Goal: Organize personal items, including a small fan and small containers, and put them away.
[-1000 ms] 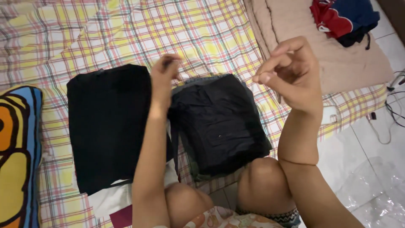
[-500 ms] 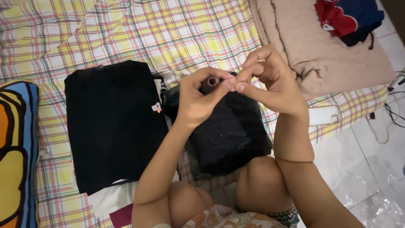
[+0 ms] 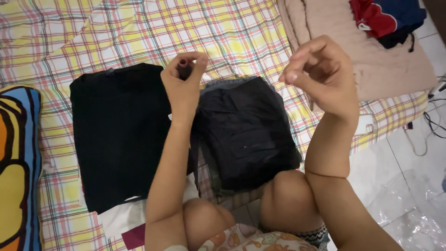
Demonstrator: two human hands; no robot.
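Spool, small, dark and tube-shaped, sits pinched between the thumb and fingertips of the left hand, held up above the gap between two folded piles. Nearest the camera are the person's bare knees and patterned shorts, with a white cloth and a maroon scrap poking out by the left forearm. The right hand is raised well apart from the left, its thumb and forefinger pressed together at the tips and the other fingers curled in; whether anything lies between the fingertips (a thread would be too fine to show) I cannot tell.

Under the arms lie the piles on the bed: a black stack to the left, flat and squarish, and a dark stack to the right, with a grey-blue layer peeking out at its far edge. Both rest on a checked sheet of yellow, white and red. A cartoon-print pillow lies at the left edge. Farther off to the right, a beige blanket hangs over the bed's corner with red and navy clothes heaped on it. Cables trail on the pale tiled floor beside the bed.
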